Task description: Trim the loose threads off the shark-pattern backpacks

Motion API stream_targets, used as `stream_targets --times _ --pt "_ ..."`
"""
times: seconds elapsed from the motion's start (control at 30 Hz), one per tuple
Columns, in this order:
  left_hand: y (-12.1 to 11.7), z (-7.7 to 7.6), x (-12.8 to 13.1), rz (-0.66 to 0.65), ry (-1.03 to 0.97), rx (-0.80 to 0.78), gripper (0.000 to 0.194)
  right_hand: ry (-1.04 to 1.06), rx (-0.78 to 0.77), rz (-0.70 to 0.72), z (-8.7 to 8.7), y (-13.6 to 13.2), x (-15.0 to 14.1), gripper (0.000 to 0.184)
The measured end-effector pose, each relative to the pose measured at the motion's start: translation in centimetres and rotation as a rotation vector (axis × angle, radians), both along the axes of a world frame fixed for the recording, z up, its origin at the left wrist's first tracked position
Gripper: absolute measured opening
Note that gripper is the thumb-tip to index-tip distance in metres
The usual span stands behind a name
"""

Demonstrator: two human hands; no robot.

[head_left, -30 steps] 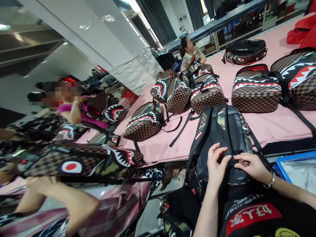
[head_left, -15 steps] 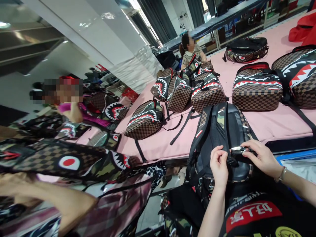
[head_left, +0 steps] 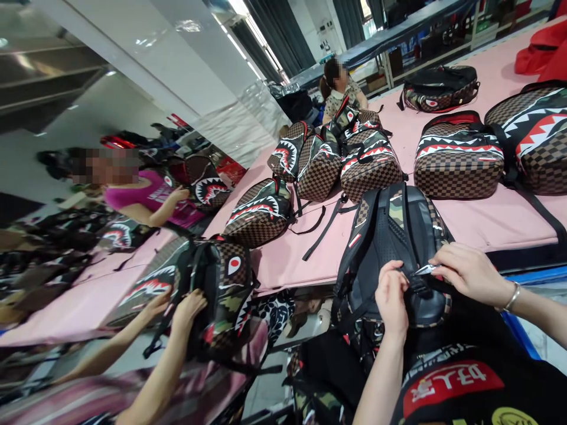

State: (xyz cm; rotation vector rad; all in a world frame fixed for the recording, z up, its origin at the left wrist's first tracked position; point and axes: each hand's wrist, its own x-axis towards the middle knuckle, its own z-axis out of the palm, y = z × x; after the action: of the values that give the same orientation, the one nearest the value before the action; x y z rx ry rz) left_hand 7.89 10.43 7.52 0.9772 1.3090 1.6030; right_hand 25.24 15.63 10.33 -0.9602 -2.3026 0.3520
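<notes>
Head view: the backpack (head_left: 392, 243) lies beneath the left hand (head_left: 392, 298)

"好人家" on black garment's (head_left: 527, 378) red label (head_left: 452, 386); yellow badge (head_left: 514, 415) illegible

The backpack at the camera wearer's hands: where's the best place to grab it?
Probably the upper part of the long black strap, from above on the wearer's side: the backpack lies tilted with its straps facing the wearer, and the strap looks free there, while the left hand and right hand are lower down.
</notes>
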Motion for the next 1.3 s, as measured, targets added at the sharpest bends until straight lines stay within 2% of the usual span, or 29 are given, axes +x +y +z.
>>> stream_targets --times 0.07,0.1,0.13,0.2,0.27,0.37,0.5,0.63,0.77,0.9,1.1,1.2,1.3 --pt "-0.2 0.1 -0.2 -0.118 -0.247 0.004 0.034 0.035 -0.020 0.009 -0.1 0.3 0.3 0.014" --pt "-0.3 0.2 -0.3 -0.181 -0.302 0.027 0.029 0.043 -0.026 0.013 -0.1 0.4 0.4 0.013" --pt "-0.5 0.2 -0.4 -0.241 -0.308 0.055 0.024 0.051 -0.034 0.014 0.0 0.5 0.4 0.012" --pt "-0.7 0.2 -0.5 -0.331 -0.230 0.097 0.039 0.069 -0.071 0.007 0.1 0.7 0.4 0.012" --pt "-0.8 0.0 -0.6 -0.352 -0.102 0.087 0.048 0.094 -0.133 -0.011 0.0 0.7 0.4 0.013" --pt "-0.8 -0.1 -0.8 -0.290 0.110 0.053 0.035 0.126 -0.209 -0.050 -0.3 0.7 0.2 0.014" --pt "-0.5 0.3 -1.1 -0.174 0.305 0.040 0.011 0.137 -0.219 -0.068 -0.5 0.4 0.1 0.016" --pt "-0.2 0.7 -1.1 -0.062 0.376 0.038 0.015 0.090 -0.170 -0.046 0.0 0.2 0.0 0.018" --pt "-0.2 0.2 -0.7 0.007 0.221 -0.032 0.024 -0.004 -0.134 0.006 0.6 0.4 -0.3 0.019" --pt "-0.3 -0.2 -0.4 -0.020 -0.041 -0.145 0.027 -0.127 -0.118 0.082 1.2 1.1 -0.7 0.019" --pt "-0.4 -0.1 -0.3 -0.040 -0.083 -0.144 0.029 -0.326 -0.044 0.171 2.8 2.0 -1.5 0.015" --pt "-0.4 -0.2 -0.2 -0.037 -0.098 -0.148 0.029 -0.333 0.031 0.174 3.2 2.2 -1.6 0.016" --pt "-0.5 -0.1 -0.2 -0.013 -0.270 -0.181 0.026 -0.208 0.014 0.156 2.5 2.4 -1.0 0.017"
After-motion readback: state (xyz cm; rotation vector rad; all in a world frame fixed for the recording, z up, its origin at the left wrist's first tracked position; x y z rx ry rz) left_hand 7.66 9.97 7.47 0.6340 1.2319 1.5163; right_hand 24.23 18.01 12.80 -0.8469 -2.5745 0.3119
